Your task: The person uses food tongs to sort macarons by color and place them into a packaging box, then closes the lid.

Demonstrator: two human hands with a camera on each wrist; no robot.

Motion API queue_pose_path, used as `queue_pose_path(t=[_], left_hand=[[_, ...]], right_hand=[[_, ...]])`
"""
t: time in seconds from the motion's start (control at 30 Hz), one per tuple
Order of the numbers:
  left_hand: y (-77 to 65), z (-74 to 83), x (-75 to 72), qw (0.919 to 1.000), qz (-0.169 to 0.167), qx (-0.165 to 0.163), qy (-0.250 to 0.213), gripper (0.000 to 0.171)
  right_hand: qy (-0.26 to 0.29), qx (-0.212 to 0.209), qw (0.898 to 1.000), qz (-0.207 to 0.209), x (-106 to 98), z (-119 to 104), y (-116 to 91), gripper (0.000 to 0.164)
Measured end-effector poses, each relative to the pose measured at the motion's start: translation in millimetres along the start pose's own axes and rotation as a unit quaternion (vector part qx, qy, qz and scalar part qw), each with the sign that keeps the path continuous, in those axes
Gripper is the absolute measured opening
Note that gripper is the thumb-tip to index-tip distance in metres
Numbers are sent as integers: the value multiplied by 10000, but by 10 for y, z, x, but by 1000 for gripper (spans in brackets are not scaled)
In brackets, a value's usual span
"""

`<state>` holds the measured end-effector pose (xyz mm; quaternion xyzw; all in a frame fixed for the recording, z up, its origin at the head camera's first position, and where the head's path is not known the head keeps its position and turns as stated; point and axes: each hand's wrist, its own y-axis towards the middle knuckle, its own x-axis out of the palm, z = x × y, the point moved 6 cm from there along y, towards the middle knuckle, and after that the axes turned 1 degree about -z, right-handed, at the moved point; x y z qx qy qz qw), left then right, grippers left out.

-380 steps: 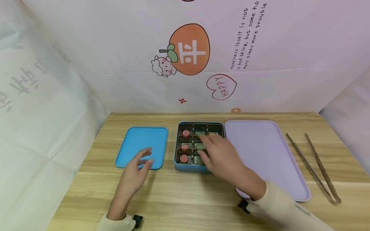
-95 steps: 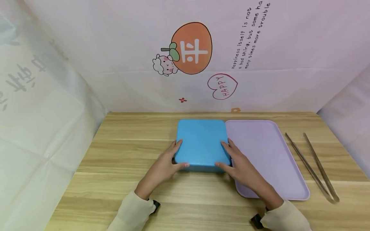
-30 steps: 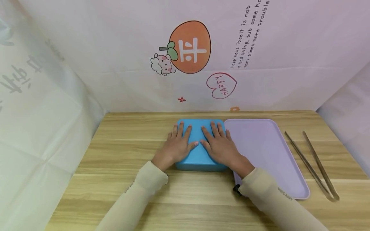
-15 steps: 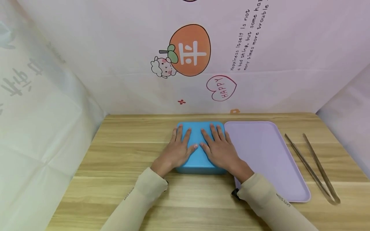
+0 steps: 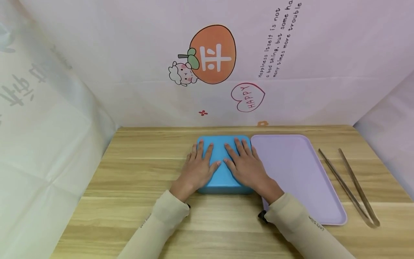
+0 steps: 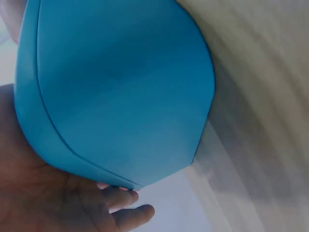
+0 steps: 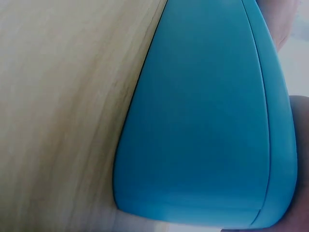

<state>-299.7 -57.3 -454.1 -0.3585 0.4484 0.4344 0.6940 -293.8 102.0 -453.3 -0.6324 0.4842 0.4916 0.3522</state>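
Note:
A square blue lidded box stands on the table, its lid lying over the top. My left hand rests palm down on the lid's left half, fingers straight and spread, with some reaching past the left edge. On the right half of the lid my right hand lies flat, fingers also straight and spread. In the left wrist view a seam runs between lid and box wall, and it looks even. The right wrist view shows a similar thin seam along the box wall. What is inside is hidden.
Close against the box's right side lies a lilac tray. Metal tongs lie farther right with their tips apart, pointing away. The wooden table ends at a printed cloth backdrop; cloth also hangs at both sides.
Earlier the box stood uncovered, showing compartments with small pink and green pieces, its lid lying to the left. The lid came onto the box; both hands moved from its sides onto the top.

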Motion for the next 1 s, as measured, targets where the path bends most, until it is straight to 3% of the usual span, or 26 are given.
queue_pose_path(t=[0.2, 0.47, 0.63, 0.8, 1.0], left_hand=[[-58, 37, -6, 9986, 446, -136, -264, 67], [-157, 9, 4, 9936, 784, -365, -726, 62], [-213, -17, 14, 9885, 898, -542, -1091, 61], [-283, -93, 34, 9801, 1021, -942, -1420, 60], [-318, -171, -45, 9769, 1434, -1127, -1116, 59]], right_hand=[[33, 132, 9997, 200, -45, -19, -10, 60], [317, 463, 9979, 318, -88, 50, -96, 61], [691, 779, 9943, 228, -100, 191, -180, 62], [1092, 1096, 9876, 264, -177, 406, -266, 62], [1013, 1356, 9848, 387, -266, 608, -343, 62]])
